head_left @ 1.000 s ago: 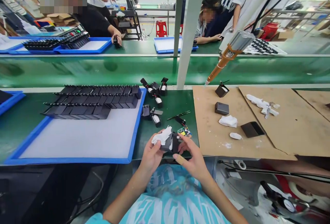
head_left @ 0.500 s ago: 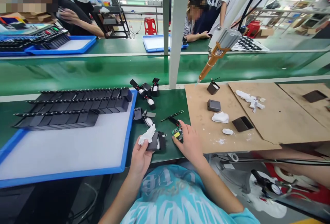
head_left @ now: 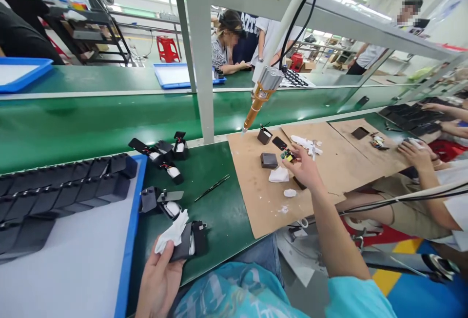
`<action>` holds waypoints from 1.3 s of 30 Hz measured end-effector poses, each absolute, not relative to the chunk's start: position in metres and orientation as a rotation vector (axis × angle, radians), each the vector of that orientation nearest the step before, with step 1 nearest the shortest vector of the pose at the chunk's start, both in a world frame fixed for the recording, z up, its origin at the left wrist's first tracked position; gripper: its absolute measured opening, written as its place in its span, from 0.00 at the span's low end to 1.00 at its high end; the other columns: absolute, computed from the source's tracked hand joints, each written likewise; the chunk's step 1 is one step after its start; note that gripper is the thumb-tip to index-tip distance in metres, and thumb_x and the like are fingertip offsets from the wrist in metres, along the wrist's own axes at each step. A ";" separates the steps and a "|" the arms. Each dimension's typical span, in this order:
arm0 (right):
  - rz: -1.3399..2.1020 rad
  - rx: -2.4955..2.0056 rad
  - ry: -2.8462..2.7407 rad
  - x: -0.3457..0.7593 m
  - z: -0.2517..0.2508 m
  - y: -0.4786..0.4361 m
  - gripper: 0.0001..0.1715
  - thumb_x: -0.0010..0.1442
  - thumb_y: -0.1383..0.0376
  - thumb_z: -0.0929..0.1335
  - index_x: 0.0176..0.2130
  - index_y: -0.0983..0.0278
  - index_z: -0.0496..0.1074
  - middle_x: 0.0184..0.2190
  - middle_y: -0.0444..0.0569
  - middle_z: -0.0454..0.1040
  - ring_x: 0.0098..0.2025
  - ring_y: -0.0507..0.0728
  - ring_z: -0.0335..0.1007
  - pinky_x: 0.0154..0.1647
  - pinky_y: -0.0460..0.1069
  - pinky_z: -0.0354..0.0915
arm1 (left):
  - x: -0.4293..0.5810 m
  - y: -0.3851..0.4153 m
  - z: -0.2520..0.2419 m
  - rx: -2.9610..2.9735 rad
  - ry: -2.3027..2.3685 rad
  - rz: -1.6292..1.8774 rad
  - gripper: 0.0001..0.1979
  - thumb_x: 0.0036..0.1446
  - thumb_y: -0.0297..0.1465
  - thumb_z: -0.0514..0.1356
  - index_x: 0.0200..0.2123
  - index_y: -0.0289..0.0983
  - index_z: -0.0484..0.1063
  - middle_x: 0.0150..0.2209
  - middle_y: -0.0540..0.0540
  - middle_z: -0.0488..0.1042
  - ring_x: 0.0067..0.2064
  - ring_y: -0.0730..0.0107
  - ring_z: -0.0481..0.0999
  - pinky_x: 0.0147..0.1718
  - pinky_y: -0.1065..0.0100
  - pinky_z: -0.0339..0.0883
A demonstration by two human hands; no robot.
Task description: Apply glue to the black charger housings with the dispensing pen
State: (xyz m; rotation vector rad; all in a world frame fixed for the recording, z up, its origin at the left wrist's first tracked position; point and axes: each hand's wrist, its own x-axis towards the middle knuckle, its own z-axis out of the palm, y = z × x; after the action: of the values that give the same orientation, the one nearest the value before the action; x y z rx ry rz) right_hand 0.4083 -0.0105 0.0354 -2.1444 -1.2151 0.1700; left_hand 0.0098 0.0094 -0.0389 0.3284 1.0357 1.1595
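My left hand is closed around a black plastic case and a crumpled white tissue, low over the green bench. White material shows inside the case's open side. Out over the cardboard, my right hand pinches a small green circuit board with a yellow part. A black flat piece hangs on wires from the board. Below that hand are a closed black box, a folded white tissue and a dark case, partly hidden by the hand.
A blue-rimmed tray with rows of black cases stands at left. Several opened units and tweezers lie on the bench. An orange dispenser hangs above the cardboard. A co-worker's hands work at right.
My right hand has carried the circuit board from the green bench rightward and forward over the cardboard. My left hand still holds the case and tissue. The view has turned right.
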 end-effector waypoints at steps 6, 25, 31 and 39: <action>0.284 -2.298 -1.273 0.450 0.036 0.031 0.28 0.44 0.63 0.75 0.46 0.66 0.74 0.40 0.59 0.80 0.42 0.67 0.76 0.45 0.59 0.70 | 0.006 0.008 -0.049 0.332 1.034 1.157 0.22 0.41 0.33 0.73 0.43 0.39 0.78 0.41 0.45 0.82 0.43 0.58 0.81 0.36 0.69 0.77; 0.959 -1.084 -1.714 0.184 -0.010 -0.036 0.64 0.44 0.53 0.78 0.68 0.52 0.44 0.61 0.55 0.66 0.60 0.62 0.67 0.59 0.57 0.65 | -0.001 0.000 -0.044 0.442 1.047 1.071 0.24 0.32 0.37 0.77 0.20 0.35 0.63 0.40 0.49 0.77 0.44 0.62 0.76 0.37 0.71 0.75; 1.000 -1.165 -1.502 0.163 -0.021 -0.044 0.61 0.45 0.57 0.78 0.67 0.53 0.47 0.61 0.55 0.65 0.60 0.61 0.66 0.54 0.55 0.68 | 0.002 0.000 -0.044 0.400 1.045 1.093 0.23 0.32 0.38 0.77 0.21 0.36 0.66 0.40 0.51 0.76 0.40 0.67 0.75 0.36 0.73 0.74; 0.993 -1.165 -1.387 0.155 -0.038 -0.045 0.56 0.43 0.56 0.78 0.64 0.55 0.53 0.58 0.54 0.69 0.56 0.60 0.69 0.50 0.53 0.70 | 0.000 0.000 -0.038 0.421 1.021 1.045 0.19 0.38 0.43 0.74 0.24 0.35 0.73 0.45 0.44 0.78 0.42 0.58 0.76 0.34 0.68 0.76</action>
State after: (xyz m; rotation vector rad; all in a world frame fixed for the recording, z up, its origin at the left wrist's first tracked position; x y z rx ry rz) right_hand 0.1548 -0.0451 -0.0383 -1.1646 -1.3873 0.9932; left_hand -0.0005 0.0004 -0.0377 0.4213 1.0210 1.0453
